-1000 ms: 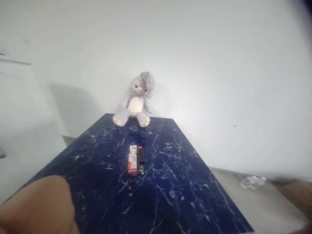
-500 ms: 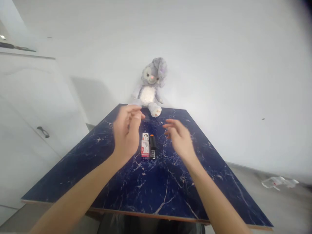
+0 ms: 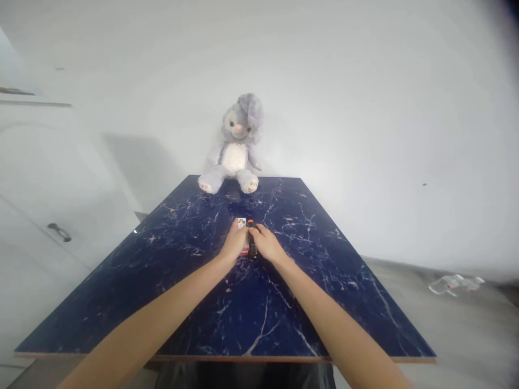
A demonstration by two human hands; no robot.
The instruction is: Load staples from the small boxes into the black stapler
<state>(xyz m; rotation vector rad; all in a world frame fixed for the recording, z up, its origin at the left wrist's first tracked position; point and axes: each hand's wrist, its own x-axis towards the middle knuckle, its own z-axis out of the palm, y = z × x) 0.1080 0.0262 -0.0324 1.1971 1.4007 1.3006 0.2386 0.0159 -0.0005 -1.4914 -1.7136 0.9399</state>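
Observation:
In the head view, a small white and red box (image 3: 242, 221) with printed pictures lies on the dark blue marbled table, alongside a black stapler (image 3: 253, 250) with an orange end. My left hand (image 3: 233, 241) is closed around the box from its left side and covers much of it. From the other side my right hand (image 3: 266, 242) grips the stapler, its thumb over the top. Both things still appear to rest on the table, side by side. The thumbs nearly meet between them.
A grey plush rabbit (image 3: 235, 156) sits at the table's far edge against the white wall. The blue table (image 3: 203, 313) narrows away from me. A white cabinet with a dark handle (image 3: 59, 232) stands to the left. Clear plastic items (image 3: 454, 284) lie on the floor at right.
Both hands have come down and inward from above the table, the left onto the box and the right onto the stapler. My view has shifted slightly, uncovering the rabbit's other foot.

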